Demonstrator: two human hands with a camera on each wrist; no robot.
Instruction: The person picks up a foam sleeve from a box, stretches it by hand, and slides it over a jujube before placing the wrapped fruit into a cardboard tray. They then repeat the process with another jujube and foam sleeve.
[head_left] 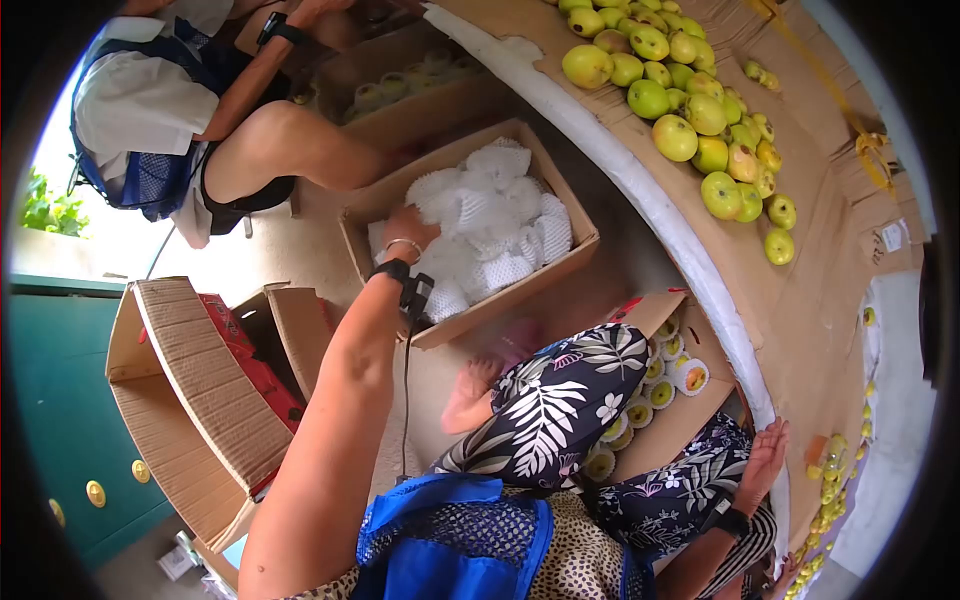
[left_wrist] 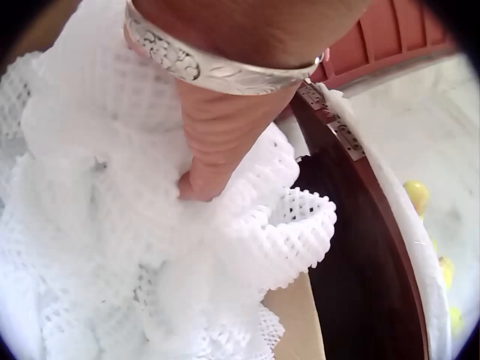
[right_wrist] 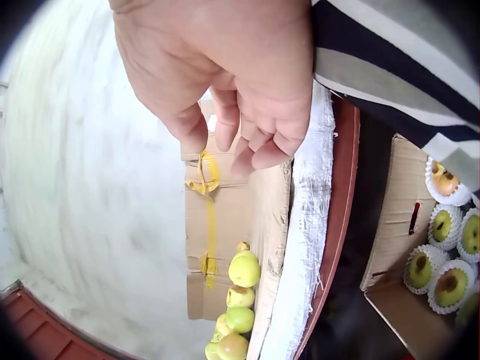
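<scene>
My left hand [head_left: 412, 228] reaches into a cardboard box [head_left: 525, 287] heaped with white foam fruit nets [head_left: 495, 215]. In the left wrist view, the fingers of that left hand [left_wrist: 214, 142] sink among the foam nets [left_wrist: 97, 217], so their tips are hidden and I cannot tell whether they grip one. My right hand [head_left: 765, 462] is at the padded white edge [head_left: 735, 330] of the fruit table. Seen from the right wrist, this right hand [right_wrist: 225, 82] has loosely bent fingers and nothing in it, above the table's cardboard. Yellow-green apples [head_left: 705, 115] lie heaped farther along that surface.
By my knees stands a carton [head_left: 690, 425] of apples in foam nets [head_left: 660, 392]. Empty cardboard boxes [head_left: 190, 390] are at the left, beside a green cabinet [head_left: 70, 400]. Another person [head_left: 150, 110] sits at the upper left near a second fruit box [head_left: 430, 105].
</scene>
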